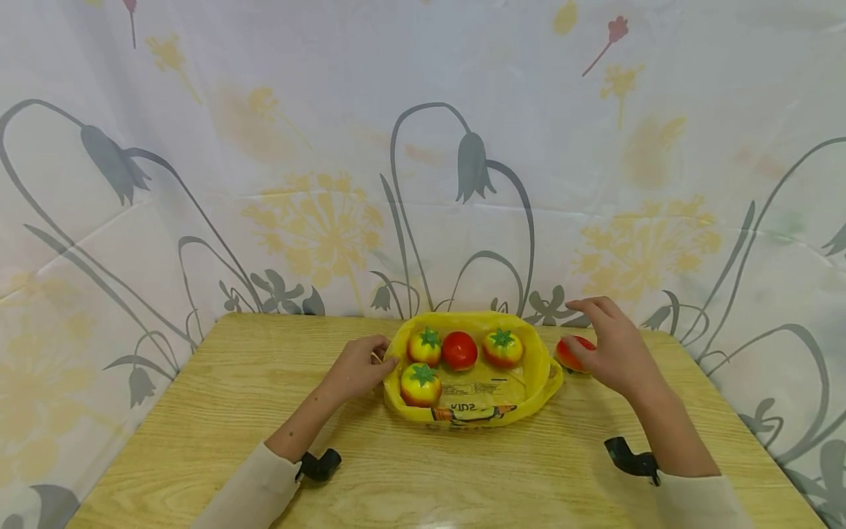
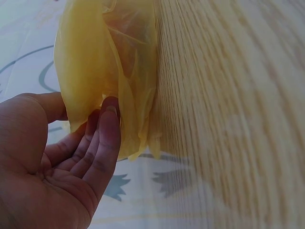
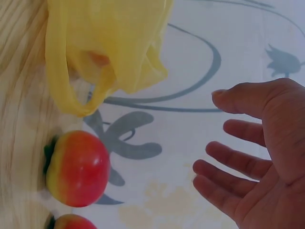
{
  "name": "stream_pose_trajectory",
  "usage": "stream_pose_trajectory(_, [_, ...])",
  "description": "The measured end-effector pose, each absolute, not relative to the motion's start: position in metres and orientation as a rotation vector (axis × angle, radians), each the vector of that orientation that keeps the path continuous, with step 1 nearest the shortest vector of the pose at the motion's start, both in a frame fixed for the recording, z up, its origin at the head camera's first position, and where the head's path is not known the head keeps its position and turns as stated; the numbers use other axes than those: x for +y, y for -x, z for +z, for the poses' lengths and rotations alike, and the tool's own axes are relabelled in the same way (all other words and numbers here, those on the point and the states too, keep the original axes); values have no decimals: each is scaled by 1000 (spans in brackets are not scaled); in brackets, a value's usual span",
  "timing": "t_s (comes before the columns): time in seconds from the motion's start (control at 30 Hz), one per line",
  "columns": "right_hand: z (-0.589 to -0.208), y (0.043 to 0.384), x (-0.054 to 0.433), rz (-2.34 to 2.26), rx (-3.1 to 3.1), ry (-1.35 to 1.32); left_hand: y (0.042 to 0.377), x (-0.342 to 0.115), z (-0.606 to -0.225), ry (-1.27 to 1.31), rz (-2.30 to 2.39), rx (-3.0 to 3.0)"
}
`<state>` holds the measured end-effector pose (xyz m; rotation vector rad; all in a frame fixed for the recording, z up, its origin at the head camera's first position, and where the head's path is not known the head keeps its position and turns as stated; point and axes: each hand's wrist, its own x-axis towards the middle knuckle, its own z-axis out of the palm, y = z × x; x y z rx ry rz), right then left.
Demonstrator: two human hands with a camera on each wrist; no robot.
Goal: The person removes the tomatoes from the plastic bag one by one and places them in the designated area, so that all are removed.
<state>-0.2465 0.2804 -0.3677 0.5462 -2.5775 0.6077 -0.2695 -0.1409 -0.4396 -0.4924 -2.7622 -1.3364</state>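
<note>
With my left hand point(image 1: 360, 366) I pinch the left edge of the yellow bag point(image 1: 496, 393) between thumb and fingers. The bag lies with its mouth open on the wooden table point(image 1: 463, 474); inside are one red fruit point(image 1: 459, 351) and three yellow-red ones with green leaves — two at left, one at far right. My right hand point(image 1: 615, 353) is wide open and holds nothing — near two fruits point(image 3: 78, 168), which rest to the right of the bag.
</note>
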Motion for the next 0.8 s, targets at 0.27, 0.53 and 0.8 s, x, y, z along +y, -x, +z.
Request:
stream_pose_trajectory(0.27, [-371,245,266,621,-2564,-586,271,-141,-440,507,-1347,-2754])
stream_pose_trajectory(0.53, [-374,243,250,644,-2552,-648,270,-141,-440,513,-1337,-2752])
stream_pose_trajectory(0.8, [-377,240,232,624,-2560,-702,270,-142,-442,521,-1343,-2749])
